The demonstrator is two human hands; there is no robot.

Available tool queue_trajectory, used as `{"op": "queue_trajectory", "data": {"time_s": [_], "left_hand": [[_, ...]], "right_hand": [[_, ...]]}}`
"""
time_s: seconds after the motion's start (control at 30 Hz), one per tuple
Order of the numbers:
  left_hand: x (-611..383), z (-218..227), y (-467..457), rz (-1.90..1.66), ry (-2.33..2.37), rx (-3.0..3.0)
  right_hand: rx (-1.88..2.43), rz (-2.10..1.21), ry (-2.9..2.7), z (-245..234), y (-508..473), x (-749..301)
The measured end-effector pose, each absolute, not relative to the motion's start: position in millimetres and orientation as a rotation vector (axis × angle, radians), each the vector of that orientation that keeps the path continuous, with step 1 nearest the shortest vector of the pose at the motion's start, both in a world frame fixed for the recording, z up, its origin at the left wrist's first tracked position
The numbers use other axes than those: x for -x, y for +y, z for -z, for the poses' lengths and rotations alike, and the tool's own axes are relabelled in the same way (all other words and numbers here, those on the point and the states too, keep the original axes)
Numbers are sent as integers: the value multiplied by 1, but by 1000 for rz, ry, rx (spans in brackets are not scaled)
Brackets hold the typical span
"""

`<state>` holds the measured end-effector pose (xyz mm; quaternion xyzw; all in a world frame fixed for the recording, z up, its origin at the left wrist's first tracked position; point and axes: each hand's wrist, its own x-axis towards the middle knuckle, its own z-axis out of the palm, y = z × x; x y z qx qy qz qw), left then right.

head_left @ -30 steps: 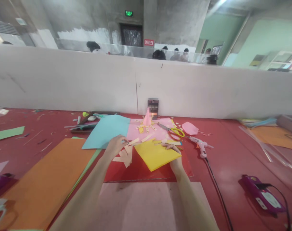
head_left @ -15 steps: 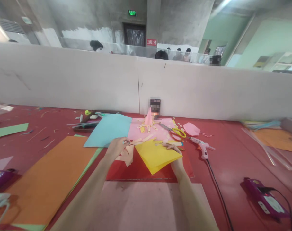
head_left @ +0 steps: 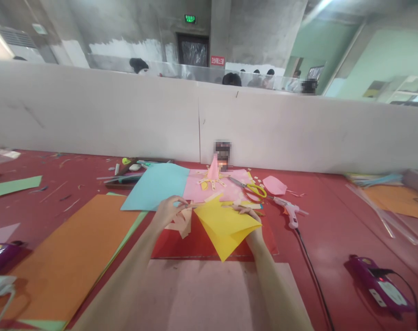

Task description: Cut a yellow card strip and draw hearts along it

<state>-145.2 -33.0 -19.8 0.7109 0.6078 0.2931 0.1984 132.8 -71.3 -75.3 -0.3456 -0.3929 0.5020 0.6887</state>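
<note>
Yellow sheet: the yellow sheet (head_left: 222, 218), apparently folded, tilts above a red sheet (head_left: 167, 246), one corner pointing to 6 o'clock.
Right hand: at the sheet's 3 o'clock, the right hand (head_left: 253, 214) pinches its edge, fingers on top; the thumb is hidden.
Left hand: at 9 to 10 o'clock, the left hand (head_left: 169, 209) has its fingers drawn together near the sheet's left corner; whether they pinch anything I cannot tell.
Around it: pale paper pieces (head_left: 184, 223) at 9 o'clock, a pink cone (head_left: 213, 169) at 12, scissors (head_left: 253, 188) at 1, a glue gun (head_left: 291, 214) at 3.
Step in hand: probably positioning the folded paper.
Next move calls for: likely a steady right pinch and aligned layers.
</note>
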Motion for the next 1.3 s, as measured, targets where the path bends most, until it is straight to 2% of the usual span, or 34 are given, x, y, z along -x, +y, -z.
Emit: {"op": "queue_trajectory", "data": {"time_s": [0.53, 0.67, 0.93, 1.17, 1.3], "left_hand": [[164, 26, -47, -670, 1547, -2112], [177, 19, -49, -497, 1418, -2186], [173, -30, -54, -120, 1199, -2359], [145, -33, -43, 244, 1073, -2678], [136, -33, -37, 276, 1000, -2778]], "right_hand": [[755, -1161, -883, 71, -78, -131], [764, -1154, -891, 69, -76, -129], [784, -1177, -900, 66, -79, -129], [803, -1154, -904, 69, -77, -133], [800, -1146, -903, 73, -74, -134]]}}
